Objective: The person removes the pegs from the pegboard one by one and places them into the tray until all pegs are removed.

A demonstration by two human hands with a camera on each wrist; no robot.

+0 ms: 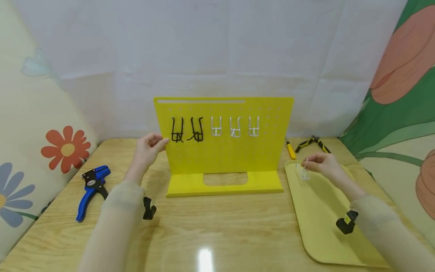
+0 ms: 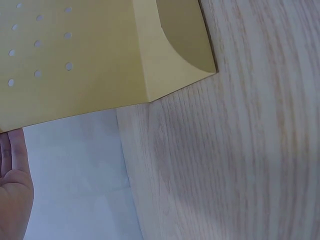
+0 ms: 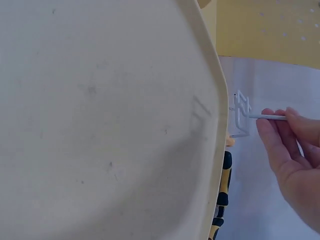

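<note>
A yellow pegboard (image 1: 224,155) stands upright on its own foot, with two black wire hooks (image 1: 196,130) on the left of its face and three white wire hooks (image 1: 235,127) beside them. At the board's left edge my left hand (image 1: 147,149) pinches the rim; the left wrist view catches only part of this hand (image 2: 15,187). Over the far end of a yellow tray (image 1: 319,223), my right hand (image 1: 324,166) pinches another white wire hook (image 1: 305,175) by one prong. In the right wrist view that hook (image 3: 242,117) hangs from the fingertips, apart from the tray.
Blue-and-black wire strippers (image 1: 91,189) lie on the wooden table (image 1: 190,226) at left. Behind the tray are a yellow-handled tool (image 1: 290,150) and black-and-yellow pliers (image 1: 312,142). A white cloth (image 1: 217,49) hangs behind, with flowered cloth at both sides.
</note>
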